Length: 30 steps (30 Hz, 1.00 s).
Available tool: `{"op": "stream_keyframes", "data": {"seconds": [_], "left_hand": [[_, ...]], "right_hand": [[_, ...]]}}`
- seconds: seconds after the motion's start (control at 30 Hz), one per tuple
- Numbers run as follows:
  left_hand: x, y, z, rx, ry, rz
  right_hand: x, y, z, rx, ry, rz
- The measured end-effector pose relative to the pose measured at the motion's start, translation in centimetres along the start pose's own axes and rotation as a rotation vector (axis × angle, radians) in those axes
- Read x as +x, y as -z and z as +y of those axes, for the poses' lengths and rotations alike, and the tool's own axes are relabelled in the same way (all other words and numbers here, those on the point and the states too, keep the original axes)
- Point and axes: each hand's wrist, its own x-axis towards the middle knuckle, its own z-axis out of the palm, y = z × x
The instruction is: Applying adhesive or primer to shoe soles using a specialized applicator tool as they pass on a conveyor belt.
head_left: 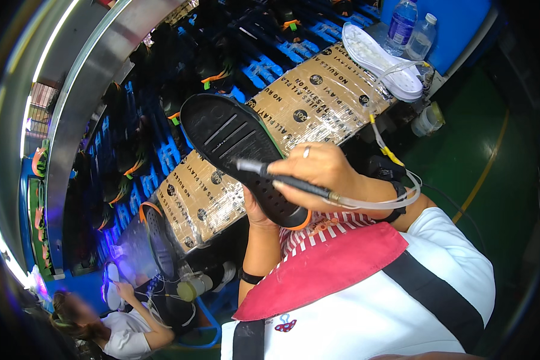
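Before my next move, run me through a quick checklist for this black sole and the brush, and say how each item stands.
1. Black sole supported: ok, the left hand holds it from beneath.
2. Brush in hand: ok, the right hand grips its dark handle.
3. Tube joined to the brush: ok, a clear tube runs from the handle's end.
4. Brush tip touching the sole: cannot tell, it shows over the surface but contact is unclear.
5. Fingers free of jewellery: not ok, a ring is on the right hand.
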Motion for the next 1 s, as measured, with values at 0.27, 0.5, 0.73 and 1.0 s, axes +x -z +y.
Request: {"op": "stream_keyframes", "data": {"seconds": [0.27, 0.5, 0.73, 1.0], "left_hand": [[-0.2, 1.3, 0.7, -0.083, 0.124, 0.159], [0.7, 5.4, 1.3, -0.112, -0.162, -0.078], [0.4, 2.2, 2.0, 0.106, -0.074, 0.196], [1.8, 1.1, 2.7, -0.025, -0.28, -0.023]], "right_hand": [[-0.8, -1.3, 0.0, 0.209, 0.084, -0.187], [-1.9, -2.4, -0.1, -0.084, 0.01, -0.084], [-1.8, -1.4, 0.0, 0.125, -0.106, -0.129], [-2.4, -2.5, -0.4, 0.539, -0.122, -0.377]]}}
